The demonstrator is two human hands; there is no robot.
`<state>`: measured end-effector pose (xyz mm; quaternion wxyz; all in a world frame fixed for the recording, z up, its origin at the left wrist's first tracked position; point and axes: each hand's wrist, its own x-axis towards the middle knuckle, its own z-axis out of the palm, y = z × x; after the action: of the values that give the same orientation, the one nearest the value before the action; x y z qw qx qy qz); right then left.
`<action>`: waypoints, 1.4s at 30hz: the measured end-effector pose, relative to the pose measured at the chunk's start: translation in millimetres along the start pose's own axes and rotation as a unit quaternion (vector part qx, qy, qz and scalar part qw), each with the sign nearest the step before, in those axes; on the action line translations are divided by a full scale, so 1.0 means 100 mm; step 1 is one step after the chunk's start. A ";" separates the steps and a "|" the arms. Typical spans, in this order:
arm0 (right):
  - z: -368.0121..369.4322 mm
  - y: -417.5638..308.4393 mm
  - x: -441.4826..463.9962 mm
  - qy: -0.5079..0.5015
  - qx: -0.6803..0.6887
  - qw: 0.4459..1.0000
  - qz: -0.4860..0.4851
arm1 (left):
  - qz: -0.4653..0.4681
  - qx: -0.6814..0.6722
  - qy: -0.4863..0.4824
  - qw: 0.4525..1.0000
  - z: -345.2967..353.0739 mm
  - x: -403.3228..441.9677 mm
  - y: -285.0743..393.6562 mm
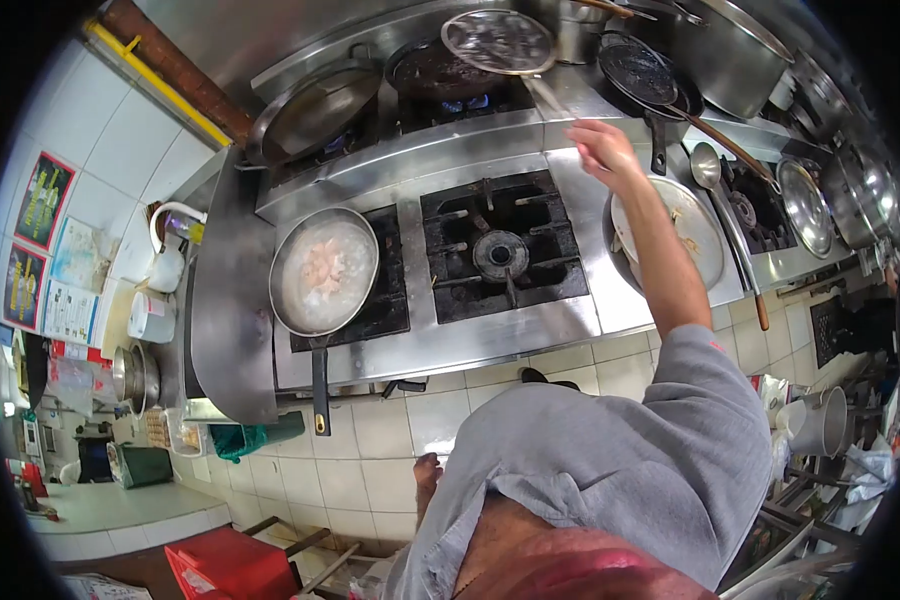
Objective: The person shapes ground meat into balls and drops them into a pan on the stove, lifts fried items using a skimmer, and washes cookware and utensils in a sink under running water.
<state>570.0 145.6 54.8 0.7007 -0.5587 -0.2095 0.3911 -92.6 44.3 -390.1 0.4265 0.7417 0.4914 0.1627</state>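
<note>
My right hand [606,155] is stretched over the stove's back ledge, fingers closed at the handle end of a round mesh strainer [498,42]. The strainer is slightly blurred and overlaps a dark wok [430,75] on the back burner. Low beside my body hangs my left hand [428,469], its fingers curled and nothing visible in them. On the front left burner sits a frying pan [324,271] with pale pink pieces in cloudy, foamy liquid. Its black handle points toward me.
A burner grate [503,250] lies in front of me. To its right are a white plate [685,230] with food scraps and a long ladle [710,175]. Behind stand a steel wok [320,110], black pans [638,72] and a large pot [735,60]. Blue flame shows under the back woks.
</note>
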 end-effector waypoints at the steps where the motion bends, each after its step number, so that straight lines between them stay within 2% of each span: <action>1: -0.07 -0.05 -0.17 0.013 0.003 1.000 -0.002 | -0.123 -0.123 0.005 0.985 -0.07 0.01 0.39; 3: -0.21 -0.12 -0.48 0.063 -0.025 0.997 -0.021 | -0.197 -0.209 0.029 0.957 -0.08 0.11 0.62; 8: -0.82 -0.04 -0.52 0.179 -0.056 0.980 -0.062 | -0.276 -0.210 0.036 0.937 0.08 0.22 0.60; 12: -1.26 0.00 -0.13 0.197 -0.027 0.978 -0.055 | -0.337 -0.221 0.058 0.913 0.23 0.28 0.65; 13: -1.35 0.04 -0.02 0.215 -0.028 0.974 -0.065 | -0.357 -0.271 0.085 0.890 0.23 0.29 0.82; 14: -1.50 0.07 0.10 0.195 -0.033 0.979 -0.058 | -0.367 -0.285 0.071 0.883 0.26 0.31 0.81; 18: -1.93 0.11 0.52 0.206 -0.037 0.978 0.020 | -0.419 -0.298 0.113 0.850 0.30 0.32 1.03; 19: -1.97 0.13 0.57 0.213 -0.079 0.974 0.007 | -0.278 -0.187 0.135 0.933 0.27 0.31 0.93; 20: -2.09 0.16 0.68 0.229 -0.099 0.968 0.014 | -0.127 -0.065 0.150 0.978 0.27 0.29 0.75; 21: -2.14 0.16 0.70 0.215 -0.126 0.968 0.013 | -0.335 -0.313 0.214 0.863 0.03 0.41 1.00; 23: -2.11 0.11 0.62 0.192 -0.202 0.960 0.025 | -0.238 -0.344 0.330 0.846 -0.54 0.55 1.27; 24: -2.10 0.07 0.59 0.193 -0.202 0.960 0.024 | -0.131 -0.324 0.419 0.838 -0.78 0.59 1.06; 25: -2.14 0.03 0.60 0.250 -0.354 0.901 0.013 | -0.070 -0.364 0.466 0.803 -1.13 0.64 1.08; 26: -2.21 -0.02 0.60 0.301 -0.496 0.814 0.002 | -0.133 -0.390 0.512 0.753 -1.55 0.72 1.30; 27: -2.78 0.22 0.88 0.342 -0.667 0.589 -0.302 | -0.132 -0.365 0.535 0.751 -1.88 0.81 1.77; 29: -1.94 -0.06 0.21 0.340 -0.595 0.683 -0.252 | -0.128 -0.341 0.553 0.750 -2.34 0.94 2.41; 30: -1.45 -0.23 -0.17 0.343 -0.555 0.723 -0.227 | -0.132 -0.271 0.450 0.841 -2.49 0.99 2.56; 31: -1.26 -0.18 -0.34 0.358 -0.521 0.713 -0.303 | -0.132 -0.192 0.335 0.913 -2.58 1.05 2.61; 32: -1.15 -0.08 -0.46 0.366 -0.478 0.730 -0.324 | -0.128 -0.191 0.328 0.916 -2.60 1.11 2.56; 34: -0.81 0.13 -0.80 0.326 -0.399 0.777 -0.362 | -0.151 -0.074 0.059 0.984 -2.63 1.30 2.47; 36: -0.56 0.38 -1.11 0.298 -0.361 0.817 -0.338 | -0.190 -0.048 0.045 0.980 -2.54 1.36 2.64; 37: -0.35 0.43 -1.32 0.294 -0.369 0.833 -0.290 | -0.170 -0.068 0.069 0.981 -2.47 1.37 2.63; 38: -0.26 0.57 -1.44 0.300 -0.428 0.791 -0.317 | -0.144 -0.087 0.085 0.982 -2.39 1.38 2.60; 39: -0.13 0.68 -1.58 0.281 -0.376 0.832 -0.296 | -0.119 -0.085 0.112 0.983 -2.27 1.40 2.50; 41: 0.23 0.78 -1.93 0.286 -0.391 0.836 -0.256 | -0.094 -0.135 0.132 0.978 -2.03 1.42 2.48; 42: 0.27 0.94 -2.04 0.279 -0.326 0.872 -0.237 | -0.102 -0.182 0.126 0.970 -1.94 1.43 2.54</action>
<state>397.2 9.5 2.5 0.5799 -0.7748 -0.2468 -0.0495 -4.2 221.3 -100.9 0.5032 0.5712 0.5763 0.2973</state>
